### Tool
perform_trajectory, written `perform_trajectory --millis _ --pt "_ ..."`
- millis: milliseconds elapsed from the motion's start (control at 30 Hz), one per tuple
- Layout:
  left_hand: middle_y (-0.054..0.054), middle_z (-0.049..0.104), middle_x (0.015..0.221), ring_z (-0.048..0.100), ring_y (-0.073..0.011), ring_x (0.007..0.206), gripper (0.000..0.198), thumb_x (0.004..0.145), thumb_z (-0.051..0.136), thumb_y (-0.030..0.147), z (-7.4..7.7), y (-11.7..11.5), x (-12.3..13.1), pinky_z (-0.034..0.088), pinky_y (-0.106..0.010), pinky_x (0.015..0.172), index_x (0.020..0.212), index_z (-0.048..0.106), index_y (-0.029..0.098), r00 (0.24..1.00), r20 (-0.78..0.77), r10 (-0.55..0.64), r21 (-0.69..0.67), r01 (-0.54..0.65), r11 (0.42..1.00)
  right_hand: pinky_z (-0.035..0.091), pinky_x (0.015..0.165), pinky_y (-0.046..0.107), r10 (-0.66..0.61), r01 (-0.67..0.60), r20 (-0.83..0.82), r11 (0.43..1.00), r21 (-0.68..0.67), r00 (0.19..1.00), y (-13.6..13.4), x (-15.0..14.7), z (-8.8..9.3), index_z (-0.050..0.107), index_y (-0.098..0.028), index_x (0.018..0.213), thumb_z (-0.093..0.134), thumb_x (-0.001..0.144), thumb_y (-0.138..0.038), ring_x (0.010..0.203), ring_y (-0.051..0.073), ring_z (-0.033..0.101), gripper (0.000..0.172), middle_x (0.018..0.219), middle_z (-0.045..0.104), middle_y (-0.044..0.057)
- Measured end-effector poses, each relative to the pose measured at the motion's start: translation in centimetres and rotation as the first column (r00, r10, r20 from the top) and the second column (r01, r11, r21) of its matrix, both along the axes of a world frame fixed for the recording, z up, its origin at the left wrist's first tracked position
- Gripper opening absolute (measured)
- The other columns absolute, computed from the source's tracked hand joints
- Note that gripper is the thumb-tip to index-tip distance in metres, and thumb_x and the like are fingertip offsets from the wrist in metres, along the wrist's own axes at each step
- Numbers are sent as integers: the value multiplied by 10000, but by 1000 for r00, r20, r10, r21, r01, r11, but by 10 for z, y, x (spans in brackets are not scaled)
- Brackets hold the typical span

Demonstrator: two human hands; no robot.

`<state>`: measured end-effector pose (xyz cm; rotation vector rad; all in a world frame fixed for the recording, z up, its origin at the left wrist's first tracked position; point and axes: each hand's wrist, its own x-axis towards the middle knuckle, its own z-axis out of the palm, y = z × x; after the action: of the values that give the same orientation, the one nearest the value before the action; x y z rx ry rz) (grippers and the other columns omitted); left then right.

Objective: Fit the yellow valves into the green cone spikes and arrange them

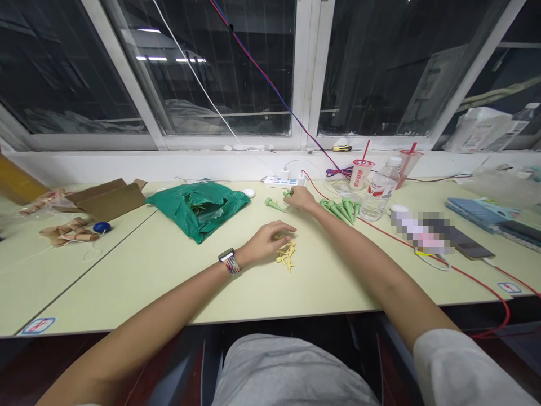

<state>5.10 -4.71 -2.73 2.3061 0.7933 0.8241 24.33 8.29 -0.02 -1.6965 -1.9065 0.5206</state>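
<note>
My right hand (301, 198) is at the back of the table, its fingers closed on a green spike (287, 193) that they partly cover. Another green spike (274, 204), with a broad head and a pointed end, lies just left of it. More of these green spikes (344, 210) form a group to the right, beyond my forearm. My left hand (268, 241) hovers low over a small pile of yellow plastic pieces (288, 256). Its fingers are curved, with a gap between thumb and forefinger, and it hides part of the pile.
A torn green plastic bag (173, 202) lies left of my hands, with a cardboard piece (107, 200) and wooden toys (70, 231) farther left. At right stand a water bottle (377, 194) and drink cups (361, 173). A red cable (459, 270) crosses to a power strip (279, 181).
</note>
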Motion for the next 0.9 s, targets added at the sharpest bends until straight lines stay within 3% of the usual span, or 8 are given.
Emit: perform_trajectory --millis 167,233,300,433,533,633,767,900 --pt "-94 730 1154 696 -256 1105 281 1000 616 414 -6 8 -1 552 -426 1004 1192 663 213 969 211 128 -67 -116 991 556 639 236 176 -176 -304 984 26 936 -49 21 1 591 -196 1065 534 883 -289 812 161 702 212 972 765 61" --pt "-92 722 1125 705 -241 1057 321 987 642 428 -8 12 -1 573 -413 964 1223 625 211 950 265 166 -87 -148 985 549 586 250 248 -292 -597 956 24 763 -72 28 -3 580 -202 1072 609 797 -286 729 169 685 289 851 752 48" --pt "-89 710 1137 715 -225 1017 384 966 679 436 -9 14 -1 588 -394 933 1271 596 218 940 288 183 -95 -162 982 539 560 262 248 -369 -755 929 8 607 -93 32 -9 580 -211 1093 686 720 -287 663 174 668 395 766 731 23" --pt "-83 720 1152 734 -218 992 418 957 709 434 -3 7 1 599 -358 889 1310 612 231 957 264 123 -25 -121 992 557 609 300 239 -516 -842 855 -54 483 -119 30 -15 600 -210 1077 743 708 -306 626 180 672 408 749 733 23" --pt "-71 747 1089 738 -214 970 375 957 720 419 2 1 0 596 -340 867 1269 653 222 962 248 114 101 -143 985 550 616 299 230 -572 -867 817 -76 442 -127 25 -15 608 -196 1030 761 768 -372 587 167 658 351 730 729 31" --pt "-64 752 1046 736 -201 922 327 966 718 389 3 -1 -3 596 -337 847 1236 660 214 961 244 131 218 -185 958 541 591 299 226 -564 -859 821 -85 459 -129 23 -15 608 -196 1011 779 805 -468 588 181 658 381 688 712 26" --pt "-72 745 1024 720 -197 912 171 1019 645 330 1 1 -7 581 -348 855 1133 690 210 987 145 67 401 -121 908 534 571 294 222 -554 -850 827 -96 478 -131 21 -17 619 -199 969 816 783 -544 605 187 657 438 661 685 9" --pt "-82 754 1023 719 -199 930 105 1030 626 269 1 2 -9 573 -338 835 1084 691 207 992 126 27 491 -86 867 535 576 284 207 -537 -854 838 -97 478 -131 19 -16 657 -190 958 851 745 -548 607 165 644 459 704 700 12"
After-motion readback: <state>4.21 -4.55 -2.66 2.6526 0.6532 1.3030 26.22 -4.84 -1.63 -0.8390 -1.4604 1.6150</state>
